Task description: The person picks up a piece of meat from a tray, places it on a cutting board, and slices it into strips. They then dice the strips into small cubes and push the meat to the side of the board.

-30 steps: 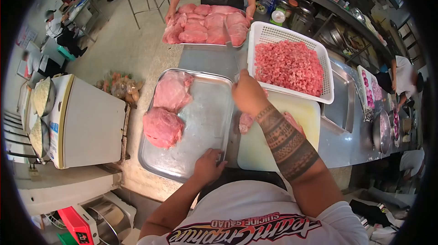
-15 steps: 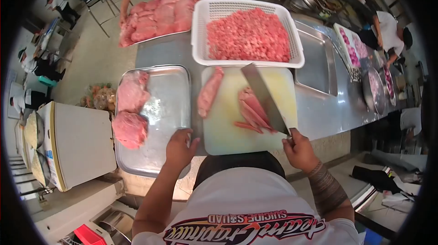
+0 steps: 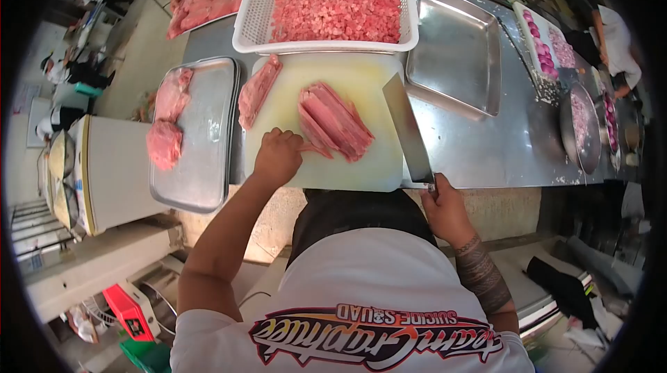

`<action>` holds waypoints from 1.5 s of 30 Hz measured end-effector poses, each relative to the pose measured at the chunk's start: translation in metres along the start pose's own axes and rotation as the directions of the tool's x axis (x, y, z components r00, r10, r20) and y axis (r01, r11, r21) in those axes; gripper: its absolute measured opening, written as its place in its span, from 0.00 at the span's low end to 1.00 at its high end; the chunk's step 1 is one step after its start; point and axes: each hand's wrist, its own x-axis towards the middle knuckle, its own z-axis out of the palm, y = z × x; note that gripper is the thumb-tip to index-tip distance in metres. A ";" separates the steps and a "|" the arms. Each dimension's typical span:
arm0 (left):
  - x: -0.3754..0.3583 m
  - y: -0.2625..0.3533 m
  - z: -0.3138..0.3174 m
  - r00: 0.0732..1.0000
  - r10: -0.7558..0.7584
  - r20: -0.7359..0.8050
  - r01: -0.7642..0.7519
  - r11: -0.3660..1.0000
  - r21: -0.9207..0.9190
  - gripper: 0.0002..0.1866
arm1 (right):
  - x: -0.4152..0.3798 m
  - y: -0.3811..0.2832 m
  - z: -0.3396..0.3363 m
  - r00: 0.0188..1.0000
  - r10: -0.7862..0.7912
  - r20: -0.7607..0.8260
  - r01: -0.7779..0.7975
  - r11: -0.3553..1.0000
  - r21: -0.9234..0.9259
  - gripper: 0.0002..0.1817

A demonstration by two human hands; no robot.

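Observation:
My right hand (image 3: pixel 446 210) is closed round the handle of a cleaver (image 3: pixel 408 126), whose broad blade stands along the right edge of the white cutting board (image 3: pixel 278 177). On the board's lower left, the curled fingers of my left hand (image 3: pixel 279 158) pinch the end of a thin strip of meat (image 3: pixel 317 149). Just beyond that strip lies a stack of sliced raw meat (image 3: pixel 336 121). A longer uncut piece of meat (image 3: pixel 259 92) rests at the board's upper left.
Behind the board stands a white perforated basket (image 3: pixel 323 46) of diced meat. At left, a metal tray (image 3: pixel 208 137) holds two meat chunks; an unfilled metal pan (image 3: pixel 455 50) is at right. Farther right are onions (image 3: pixel 542 46) and a metal bowl (image 3: pixel 571 130). Co-workers stand around.
My left hand has moved from beside the metal tray onto the board and taken hold of a meat strip. The cleaver has shifted right, away from the sliced meat. The view has shifted too.

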 end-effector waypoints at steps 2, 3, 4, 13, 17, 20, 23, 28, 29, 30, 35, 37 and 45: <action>-0.005 0.002 -0.003 0.999 -0.018 0.029 0.017 0.999 0.028 0.11 | 0.006 0.016 0.004 0.999 -0.030 0.033 0.033 0.995 -0.097 0.15; -0.008 0.003 -0.008 0.999 0.013 -0.032 -0.014 0.999 -0.036 0.09 | 0.009 0.024 0.006 0.998 -0.044 0.045 0.050 0.988 -0.145 0.16; -0.011 0.004 -0.019 0.994 0.044 -0.097 -0.053 0.994 -0.096 0.08 | 0.011 0.030 0.006 0.996 -0.072 0.056 0.080 0.983 -0.164 0.16; 0.051 0.024 -0.076 0.970 0.243 -0.027 -0.244 0.969 -0.044 0.31 | 0.018 0.029 0.002 0.986 -0.125 0.114 0.149 0.962 -0.231 0.16; 0.090 0.004 -0.059 0.812 0.489 0.319 -0.501 0.864 -0.051 0.53 | 0.018 0.020 -0.001 0.988 -0.111 0.111 0.127 0.981 -0.149 0.15; 0.114 0.002 -0.047 0.692 0.677 0.250 -0.698 0.716 -0.004 0.61 | 0.013 0.008 0.005 0.993 -0.048 0.111 0.060 0.992 -0.107 0.16; 0.146 -0.006 -0.036 0.579 0.784 0.223 -0.776 0.614 -0.144 0.61 | 0.005 0.008 0.027 0.999 -0.019 0.047 0.023 0.996 -0.084 0.17; 0.155 -0.005 -0.025 0.637 0.767 0.080 -0.749 0.640 -0.172 0.51 | -0.004 -0.009 0.051 0.997 0.034 -0.068 -0.037 0.998 -0.053 0.18; 0.151 -0.005 -0.025 0.650 0.759 0.025 -0.747 0.645 -0.160 0.48 | -0.005 -0.011 0.054 0.995 0.038 -0.089 -0.043 0.998 -0.055 0.17; 0.145 -0.004 -0.023 0.711 0.703 0.015 -0.693 0.704 -0.155 0.48 | -0.007 -0.011 0.057 0.993 0.042 -0.107 -0.049 0.997 -0.058 0.17; 0.095 0.032 -0.007 0.994 0.100 -0.050 -0.106 0.986 -0.130 0.48 | -0.004 -0.011 0.060 0.989 -0.019 -0.146 0.016 1.000 -0.018 0.15; 0.074 0.057 0.001 0.986 -0.160 -0.050 0.153 0.981 -0.116 0.48 | 0.001 -0.013 0.055 0.991 -0.038 -0.130 0.032 0.999 -0.041 0.15; 0.049 0.080 -0.024 0.959 -0.282 0.018 0.282 0.946 -0.160 0.59 | 0.029 -0.011 0.019 0.991 -0.135 0.002 0.133 0.973 -0.191 0.14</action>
